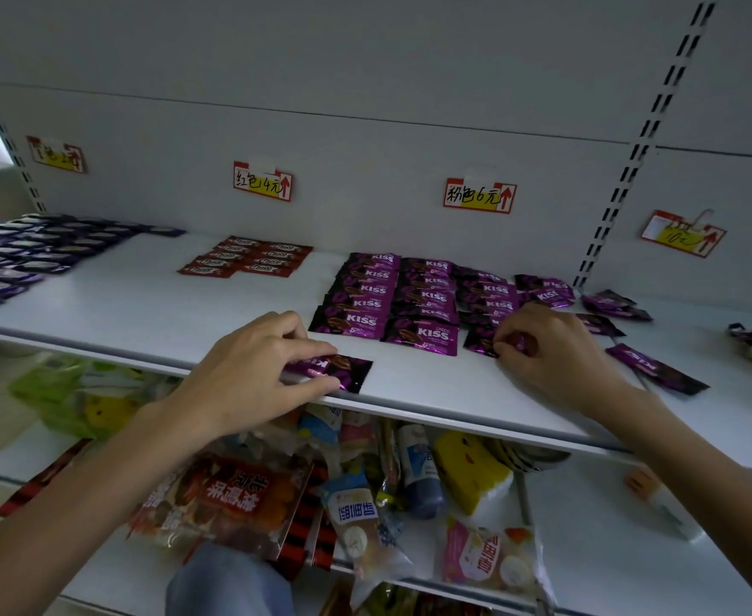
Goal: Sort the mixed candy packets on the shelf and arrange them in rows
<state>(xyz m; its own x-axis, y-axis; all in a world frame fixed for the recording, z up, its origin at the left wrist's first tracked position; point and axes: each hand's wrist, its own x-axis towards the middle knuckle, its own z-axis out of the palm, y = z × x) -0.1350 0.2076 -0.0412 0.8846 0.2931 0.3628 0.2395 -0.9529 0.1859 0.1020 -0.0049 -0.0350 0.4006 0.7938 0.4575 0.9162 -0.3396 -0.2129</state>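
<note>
Packet [349, 371] pinched flat in left grip [249, 375] at shelf [143, 300] front edge; second packet [480, 342] pinched in right grip [556, 353], beside purple rows [391, 300].

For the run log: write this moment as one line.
left hand pinches loose Kiss packet at shelf front edge | right hand pinches end Kiss packet of third column | stray packets lie right

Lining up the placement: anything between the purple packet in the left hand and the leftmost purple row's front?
Nothing visible: only bare shelf lies between the held packet and that row's front packet.
</note>
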